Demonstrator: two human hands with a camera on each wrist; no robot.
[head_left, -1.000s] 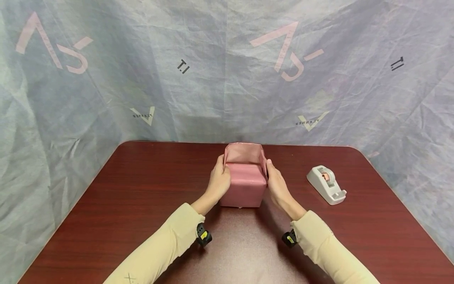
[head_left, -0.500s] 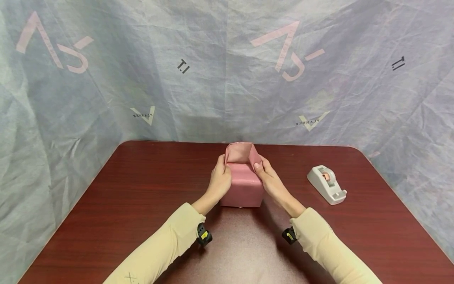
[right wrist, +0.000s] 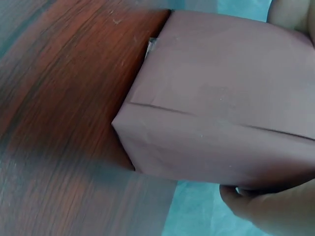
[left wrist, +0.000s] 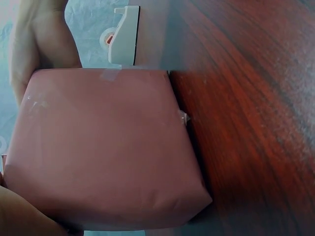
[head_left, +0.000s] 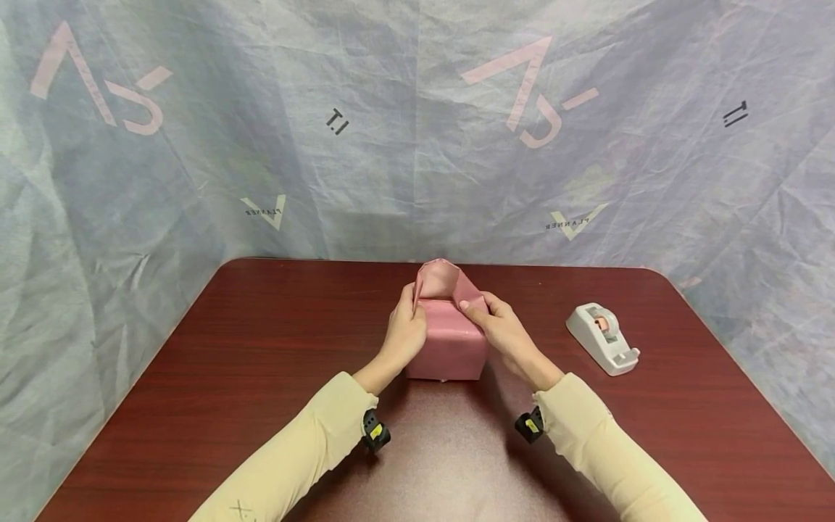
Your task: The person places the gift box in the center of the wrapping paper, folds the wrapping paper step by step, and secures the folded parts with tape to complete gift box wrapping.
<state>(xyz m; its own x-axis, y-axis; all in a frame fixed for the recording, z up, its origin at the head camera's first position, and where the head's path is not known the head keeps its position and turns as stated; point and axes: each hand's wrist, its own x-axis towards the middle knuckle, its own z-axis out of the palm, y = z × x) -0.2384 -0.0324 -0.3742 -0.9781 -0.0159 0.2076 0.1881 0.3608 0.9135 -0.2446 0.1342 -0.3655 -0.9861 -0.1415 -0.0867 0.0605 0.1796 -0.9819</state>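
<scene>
A box wrapped in pink paper (head_left: 446,355) stands on the table in the head view, its far end of wrapping paper (head_left: 439,281) rising loose above the top. My left hand (head_left: 404,333) grips the left side, thumb near the top edge. At the right, my right hand (head_left: 505,330) pinches the paper's side flap, thumb on top, bending it inward. The left wrist view shows the box's smooth near face (left wrist: 103,147) with a clear tape piece (left wrist: 110,73) on its edge. Creases run along the box (right wrist: 221,88) in the right wrist view; the right fingers lie beneath, partly hidden.
A white tape dispenser (head_left: 603,339) with a roll in it stands to the right of the box. The dark red wooden table (head_left: 293,326) reaches back to a grey printed cloth (head_left: 378,145) hung behind and at both sides.
My right hand has moved left from the box's side onto the paper flap, which now folds inward and narrows the opening. The left hand has stayed nearly still.
</scene>
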